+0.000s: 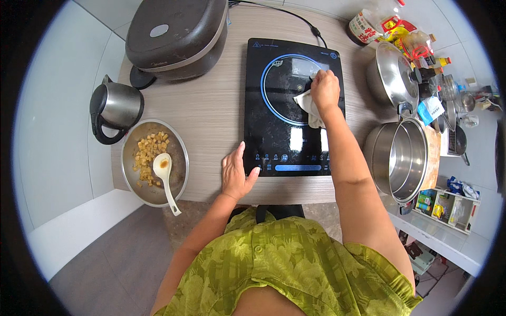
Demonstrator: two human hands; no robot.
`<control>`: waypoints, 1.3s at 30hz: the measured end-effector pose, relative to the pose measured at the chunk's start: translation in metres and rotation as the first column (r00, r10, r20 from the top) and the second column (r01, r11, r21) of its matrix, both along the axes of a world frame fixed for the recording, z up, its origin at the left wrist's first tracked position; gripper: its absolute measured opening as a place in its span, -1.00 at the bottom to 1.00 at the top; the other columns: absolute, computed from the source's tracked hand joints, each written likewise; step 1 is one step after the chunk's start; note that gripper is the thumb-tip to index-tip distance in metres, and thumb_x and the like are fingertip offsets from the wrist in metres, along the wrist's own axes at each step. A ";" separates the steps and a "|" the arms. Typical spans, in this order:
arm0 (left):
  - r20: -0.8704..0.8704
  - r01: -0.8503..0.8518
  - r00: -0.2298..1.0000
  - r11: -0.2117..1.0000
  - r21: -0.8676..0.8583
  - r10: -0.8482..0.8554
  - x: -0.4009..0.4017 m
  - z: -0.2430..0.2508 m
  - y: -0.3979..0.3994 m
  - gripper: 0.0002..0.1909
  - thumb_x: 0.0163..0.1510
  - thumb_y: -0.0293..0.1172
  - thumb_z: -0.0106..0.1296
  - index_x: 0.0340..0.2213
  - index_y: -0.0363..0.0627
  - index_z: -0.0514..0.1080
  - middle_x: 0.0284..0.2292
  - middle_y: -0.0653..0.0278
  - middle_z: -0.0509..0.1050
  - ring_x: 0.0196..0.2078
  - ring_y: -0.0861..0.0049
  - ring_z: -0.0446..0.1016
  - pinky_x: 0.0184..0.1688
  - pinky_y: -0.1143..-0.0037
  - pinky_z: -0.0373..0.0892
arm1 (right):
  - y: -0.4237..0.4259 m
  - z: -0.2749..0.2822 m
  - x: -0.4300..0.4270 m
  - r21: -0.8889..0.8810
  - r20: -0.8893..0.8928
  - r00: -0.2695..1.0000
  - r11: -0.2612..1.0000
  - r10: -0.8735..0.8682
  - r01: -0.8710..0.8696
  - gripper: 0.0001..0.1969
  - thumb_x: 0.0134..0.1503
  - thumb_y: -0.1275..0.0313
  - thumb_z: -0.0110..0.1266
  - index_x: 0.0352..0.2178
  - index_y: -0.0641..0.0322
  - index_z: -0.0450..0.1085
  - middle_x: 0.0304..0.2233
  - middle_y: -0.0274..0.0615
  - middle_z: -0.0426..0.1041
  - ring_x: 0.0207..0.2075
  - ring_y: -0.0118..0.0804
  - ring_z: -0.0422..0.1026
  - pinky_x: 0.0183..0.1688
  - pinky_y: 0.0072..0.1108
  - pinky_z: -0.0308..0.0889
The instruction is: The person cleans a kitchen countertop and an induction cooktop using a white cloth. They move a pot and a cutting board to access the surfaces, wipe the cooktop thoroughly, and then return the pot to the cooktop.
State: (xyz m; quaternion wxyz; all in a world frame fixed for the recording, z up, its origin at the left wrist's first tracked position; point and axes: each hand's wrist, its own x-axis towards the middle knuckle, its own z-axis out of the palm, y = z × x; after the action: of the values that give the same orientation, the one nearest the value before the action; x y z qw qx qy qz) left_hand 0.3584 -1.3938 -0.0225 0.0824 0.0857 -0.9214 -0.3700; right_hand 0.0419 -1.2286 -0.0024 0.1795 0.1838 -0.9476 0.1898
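Observation:
A black induction cooktop [272, 130] with a blue ring lies on the wood-grain counter before me. My right hand [326, 89] is closed on a whitish cloth [310, 106], pressed on the right part of the ring. At the cooktop's lower left corner, my left hand [237, 173] rests with its fingers apart, the fingertips against or close to the cooktop's edge. It holds nothing. Farther left, a metal bowl [182, 146] contains small yellowish-brown cubes [149, 152] and a white ladle [162, 168], whose handle reaches over the rim.
A dark rice cooker [174, 35] and a steel kettle [118, 104] stand at the left. On the right are a lidded steel pot [391, 75], an open steel pot [407, 158] and a wooden board [433, 158]. Bottles [365, 29] line the back right wall.

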 end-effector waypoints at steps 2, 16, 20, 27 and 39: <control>0.011 -0.005 1.000 1.000 0.001 0.005 0.002 0.002 0.000 -0.17 0.07 -0.07 -0.02 0.21 -0.34 -0.03 0.16 -0.14 0.19 0.15 0.01 0.21 0.20 0.19 0.05 | 0.006 -0.003 0.024 0.026 0.033 0.997 0.998 0.065 -0.065 -0.94 0.01 0.54 -0.02 -0.52 0.26 0.38 -0.45 0.03 0.39 -0.37 0.09 0.39 -0.28 -0.21 0.34; -0.075 -0.026 0.997 0.998 -0.055 0.022 0.004 -0.005 -0.002 -0.14 0.02 -0.13 0.06 0.22 -0.29 -0.03 0.04 -0.10 0.31 0.08 0.09 0.28 0.15 0.22 0.10 | 0.010 0.003 0.055 0.081 0.110 0.987 0.988 0.119 -0.128 -0.89 0.10 0.49 -0.08 -0.47 0.23 0.38 -0.40 0.00 0.36 -0.31 0.06 0.36 -0.23 -0.26 0.34; -0.092 -0.034 0.995 0.999 -0.034 0.030 0.004 -0.004 -0.001 -0.14 0.01 -0.16 0.07 0.23 -0.28 -0.03 0.04 -0.10 0.31 0.08 0.09 0.27 0.15 0.22 0.10 | 0.018 0.010 0.087 0.096 0.145 0.971 0.974 0.192 -0.207 -0.94 0.07 0.52 -0.06 -0.46 0.21 0.37 -0.40 -0.05 0.34 -0.29 0.01 0.37 -0.26 -0.27 0.35; -0.013 0.008 1.000 1.000 -0.009 -0.008 0.002 0.003 -0.002 -0.17 0.07 -0.09 0.00 0.21 -0.35 -0.02 0.15 -0.14 0.20 0.15 0.04 0.22 0.20 0.21 0.06 | -0.003 0.005 0.020 0.056 0.081 0.995 0.997 0.057 -0.062 -0.89 0.07 0.51 -0.06 -0.45 0.24 0.41 -0.37 -0.02 0.39 -0.28 0.05 0.38 -0.20 -0.26 0.36; -0.027 0.003 1.000 1.000 -0.002 -0.003 0.001 -0.001 -0.001 -0.16 0.07 -0.06 -0.01 0.21 -0.35 -0.02 0.14 -0.12 0.22 0.13 0.06 0.24 0.18 0.21 0.07 | 0.000 0.005 0.013 0.106 0.045 0.995 0.990 0.088 -0.093 -0.91 0.00 0.54 -0.02 -0.45 0.21 0.43 -0.37 -0.02 0.40 -0.29 0.05 0.39 -0.23 -0.26 0.36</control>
State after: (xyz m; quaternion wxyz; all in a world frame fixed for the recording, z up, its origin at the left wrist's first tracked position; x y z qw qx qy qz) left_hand 0.3591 -1.3947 -0.0235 0.0944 0.0792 -0.9206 -0.3706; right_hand 0.0551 -1.2290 0.0022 0.1412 0.2322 -0.9506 0.1498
